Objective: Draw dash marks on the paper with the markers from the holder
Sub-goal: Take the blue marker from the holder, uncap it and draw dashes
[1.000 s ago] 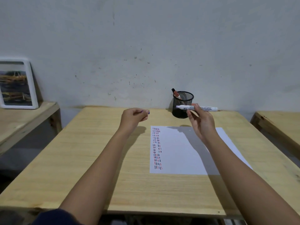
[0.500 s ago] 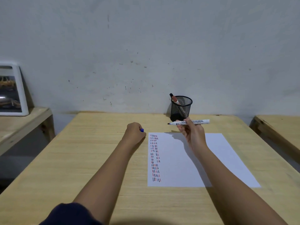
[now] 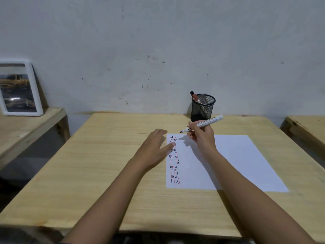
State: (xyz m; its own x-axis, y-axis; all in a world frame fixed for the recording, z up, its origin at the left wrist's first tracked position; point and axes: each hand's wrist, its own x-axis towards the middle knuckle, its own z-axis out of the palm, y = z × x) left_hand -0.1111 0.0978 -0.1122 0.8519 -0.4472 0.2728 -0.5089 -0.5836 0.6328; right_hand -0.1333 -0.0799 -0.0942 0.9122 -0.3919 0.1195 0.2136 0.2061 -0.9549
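Observation:
A white paper lies on the wooden table, with a column of red, blue and black dash marks down its left side. My right hand grips a white marker without its cap, its dark tip pointing left just above the paper's top left corner. My left hand rests flat with fingers spread at the paper's left edge, thumb over the top dashes; no cap shows in it. A black mesh holder stands at the table's far edge with a red marker in it.
A white picture frame leans on the wall on a lower wooden table to the left. Another wooden table stands at the right. A grey wall runs behind.
My left hand dropped from a raised fist holding a blue cap to lie flat by the paper. My right hand lowered the marker and tilted its tip down toward the paper's top left.

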